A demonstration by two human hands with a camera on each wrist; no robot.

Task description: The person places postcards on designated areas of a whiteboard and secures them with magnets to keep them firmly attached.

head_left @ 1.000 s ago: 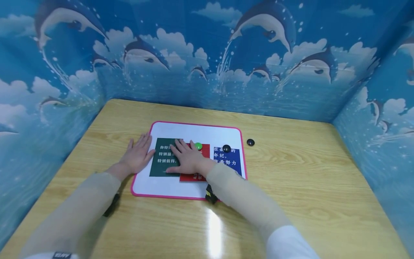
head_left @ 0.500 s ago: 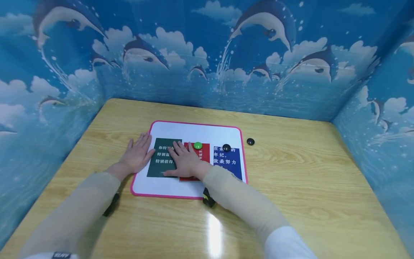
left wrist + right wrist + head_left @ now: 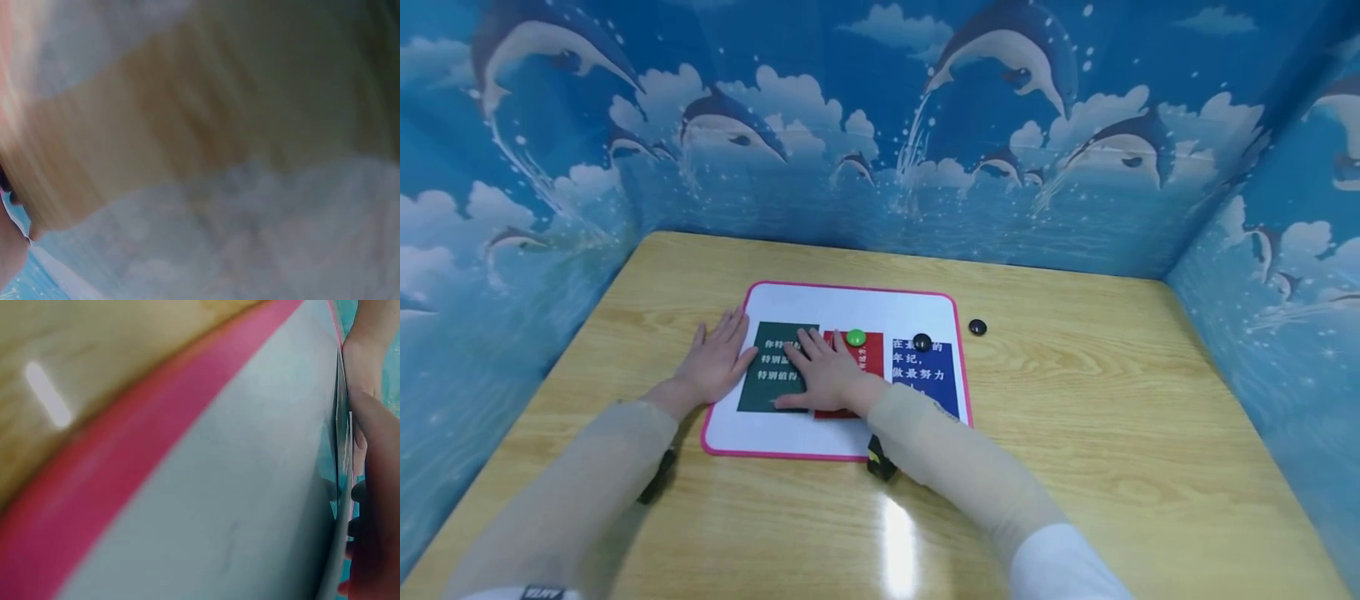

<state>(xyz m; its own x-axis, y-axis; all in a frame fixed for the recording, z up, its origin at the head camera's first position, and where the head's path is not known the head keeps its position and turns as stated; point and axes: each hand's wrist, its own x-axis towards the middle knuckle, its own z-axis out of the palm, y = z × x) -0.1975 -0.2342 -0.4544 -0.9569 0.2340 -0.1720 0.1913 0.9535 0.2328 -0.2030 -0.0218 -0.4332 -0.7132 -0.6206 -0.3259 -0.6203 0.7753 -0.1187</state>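
Observation:
A whiteboard [image 3: 850, 302] with a pink rim lies flat on the table. My left hand [image 3: 713, 362] rests flat over its left edge, thumb reaching toward the dark green card [image 3: 762, 393]. Fingers spread, my right hand [image 3: 826, 375] presses across the green card and the red card [image 3: 872, 354], hiding part of both. A green round magnet [image 3: 855, 337] sits at the red card's top. On the blue card [image 3: 934, 371] sits a black round magnet [image 3: 922, 342]; my right sleeve covers its lower part. The right wrist view shows my right hand [image 3: 381, 456] low along the board.
Another black round magnet [image 3: 977, 327] lies on the wooden table [image 3: 1097, 400], right of the board. Dolphin-print cloth [image 3: 820, 200] hangs behind the table and at both sides. The left wrist view is mostly blurred.
The green card has slid slightly left with my right hand, reducing its overlap with the red card. More of the blue card shows. My left hand stays in place.

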